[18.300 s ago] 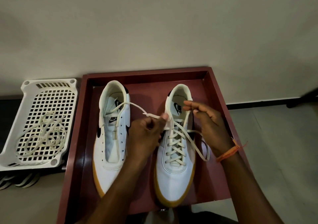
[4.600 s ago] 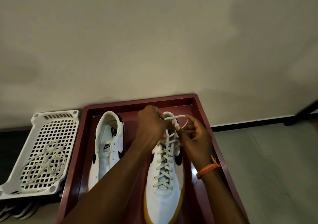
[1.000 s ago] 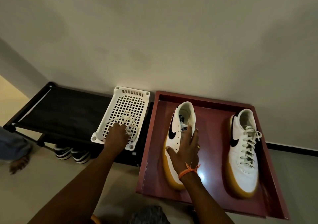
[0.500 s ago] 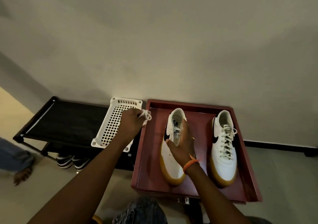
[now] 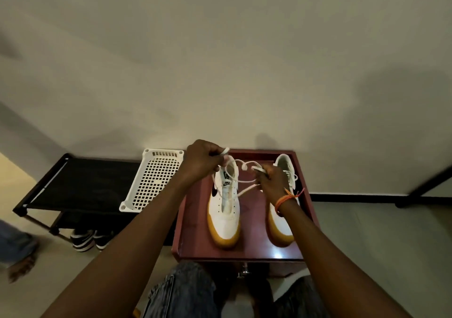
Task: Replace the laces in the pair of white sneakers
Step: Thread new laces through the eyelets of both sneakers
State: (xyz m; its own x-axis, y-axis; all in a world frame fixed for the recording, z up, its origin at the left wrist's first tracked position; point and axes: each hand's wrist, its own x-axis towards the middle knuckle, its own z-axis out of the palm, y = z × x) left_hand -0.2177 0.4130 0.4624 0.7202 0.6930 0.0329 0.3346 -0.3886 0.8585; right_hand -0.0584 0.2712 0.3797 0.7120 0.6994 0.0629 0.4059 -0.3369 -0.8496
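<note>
Lace [image 5: 241, 171]: left hand [image 5: 200, 162] and right hand [image 5: 271, 183] fingers each pinch it above the unlaced sneaker [image 5: 225, 200]. Find both tips and even the ends before threading the lowest eyelets.

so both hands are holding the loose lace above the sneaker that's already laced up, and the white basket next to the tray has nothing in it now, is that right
Not quite. The left hand and right hand hold the loose lace above the unlaced sneaker, the left one in the red tray; the laced sneaker sits mostly behind the right wrist. The head view shows this. The white basket does look empty.
</note>
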